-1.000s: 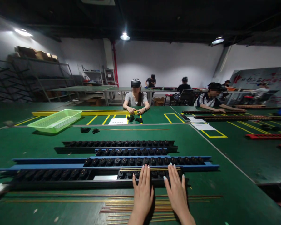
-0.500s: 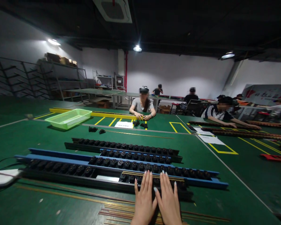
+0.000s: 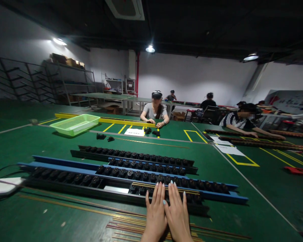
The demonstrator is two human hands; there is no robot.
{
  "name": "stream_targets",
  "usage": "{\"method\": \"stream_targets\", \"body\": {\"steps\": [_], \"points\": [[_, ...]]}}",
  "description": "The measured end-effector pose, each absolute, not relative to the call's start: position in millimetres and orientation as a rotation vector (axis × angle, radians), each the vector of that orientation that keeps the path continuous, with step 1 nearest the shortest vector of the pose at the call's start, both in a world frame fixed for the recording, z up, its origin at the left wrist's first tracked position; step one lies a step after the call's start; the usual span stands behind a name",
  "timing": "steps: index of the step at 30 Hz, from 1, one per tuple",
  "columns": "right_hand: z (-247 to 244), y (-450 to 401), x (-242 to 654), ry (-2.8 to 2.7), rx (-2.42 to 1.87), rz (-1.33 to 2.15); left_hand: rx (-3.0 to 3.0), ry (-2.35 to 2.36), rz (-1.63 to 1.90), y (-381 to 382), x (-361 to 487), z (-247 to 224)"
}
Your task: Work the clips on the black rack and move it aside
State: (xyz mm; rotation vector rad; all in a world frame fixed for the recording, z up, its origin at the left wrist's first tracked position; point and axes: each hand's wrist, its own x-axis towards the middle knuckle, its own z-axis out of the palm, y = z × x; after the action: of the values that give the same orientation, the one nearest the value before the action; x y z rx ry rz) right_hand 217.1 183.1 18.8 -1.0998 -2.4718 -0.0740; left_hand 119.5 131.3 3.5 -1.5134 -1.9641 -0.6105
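My left hand and my right hand lie flat side by side, fingers stretched out, over the right part of the nearest black rail. Under their fingertips run thin brass-coloured strips, set along a row of black blocks in that rail. Neither hand is wrapped around anything. Just beyond, a blue rail carries more black blocks. Several loose brass and reddish strips lie on the table in front of the rail and pass beneath my wrists.
Farther back are another black rail, a light green basket and small black parts. A white device with cables sits at the left. Across the green table, a person works at a yellow rail.
My right hand has slid slightly left along the strips, closer to the left hand. The left hand has barely moved. The person opposite has moved their hands apart.
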Motion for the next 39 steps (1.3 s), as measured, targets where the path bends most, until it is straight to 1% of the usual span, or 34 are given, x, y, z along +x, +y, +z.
{"method": "stream_targets", "body": {"steps": [10,17,24,29,39], "points": [[10,185,214,-2.421,-1.112,-0.114,-1.536,-1.961,-0.603,133,117,-1],[-4,185,207,-2.460,-0.962,-0.180,-1.528,-1.948,-0.579,135,115,-4],[-3,180,208,-2.469,-1.013,-0.160,-1.506,-1.920,-0.601,134,116,2],[-7,177,208,-2.302,-1.217,-0.156,-1.502,-1.932,-0.630,133,116,1],[-6,174,209,-2.319,-1.243,-0.153,-1.459,-1.938,-0.651,133,120,2]]}}
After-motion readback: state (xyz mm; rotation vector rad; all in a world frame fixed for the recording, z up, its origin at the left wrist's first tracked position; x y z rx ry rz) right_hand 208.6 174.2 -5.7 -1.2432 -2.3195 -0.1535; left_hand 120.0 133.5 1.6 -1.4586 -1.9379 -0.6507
